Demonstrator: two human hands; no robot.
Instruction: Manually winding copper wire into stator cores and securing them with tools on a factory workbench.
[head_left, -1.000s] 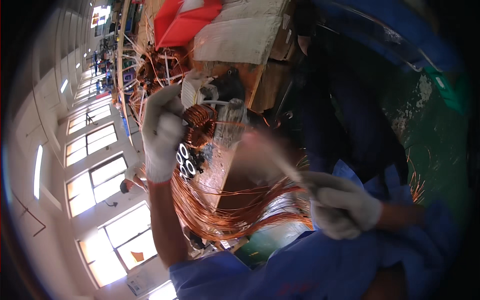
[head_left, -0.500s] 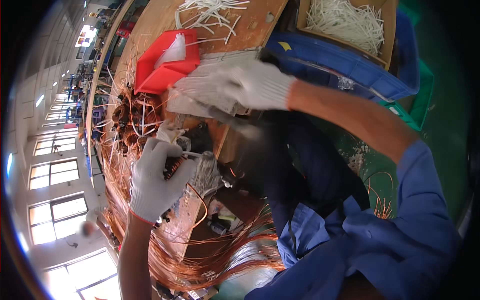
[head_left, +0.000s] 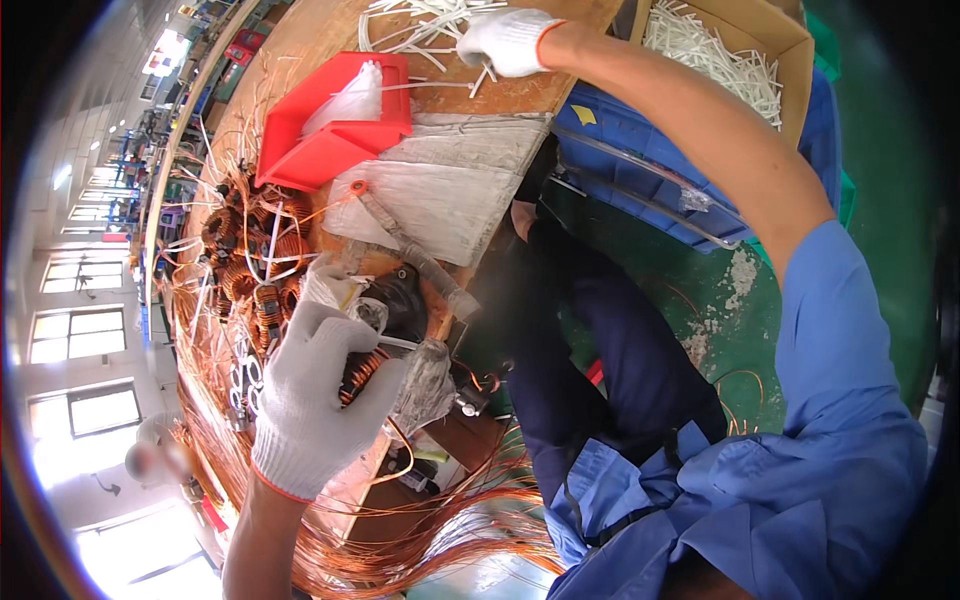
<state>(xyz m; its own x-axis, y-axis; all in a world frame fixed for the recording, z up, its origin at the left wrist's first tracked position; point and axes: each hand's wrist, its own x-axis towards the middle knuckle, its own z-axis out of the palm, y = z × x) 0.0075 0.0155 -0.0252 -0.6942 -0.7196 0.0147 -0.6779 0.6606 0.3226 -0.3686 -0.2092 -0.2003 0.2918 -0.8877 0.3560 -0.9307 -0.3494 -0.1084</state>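
the copper-wound coil (head_left: 362, 368) sits at the near edge of the wooden desk (head_left: 300, 40), partly under the left hand (head_left: 318, 395). that gloved hand is curled closed over the coil, thumb and fingers pinching a thin white sleeve tube (head_left: 392, 342) that pokes out toward the right, its long axis running roughly left to right across the coil. the coil is pressed against a black fixture (head_left: 402, 300) just behind it, so the left hand is by far the nearer one.

the right hand (head_left: 508, 40) is well apart, stretched to the far side of the desk, its gloved fingers bent down onto a loose heap of white sleeve tubes (head_left: 420, 25); whether it has one pinched cannot be told. from there the coil lies back toward the body and to the left.

between the two hands lie a grey cloth pad (head_left: 450, 195) and a red plastic bin (head_left: 330, 125) holding a clear bag. to the left of the coil stands a cluster of finished copper coils (head_left: 250, 260), and long copper wire strands (head_left: 440, 530) trail off the desk edge. a cardboard box of white tubes (head_left: 720, 60) rests on a blue crate (head_left: 640, 150) on the right.
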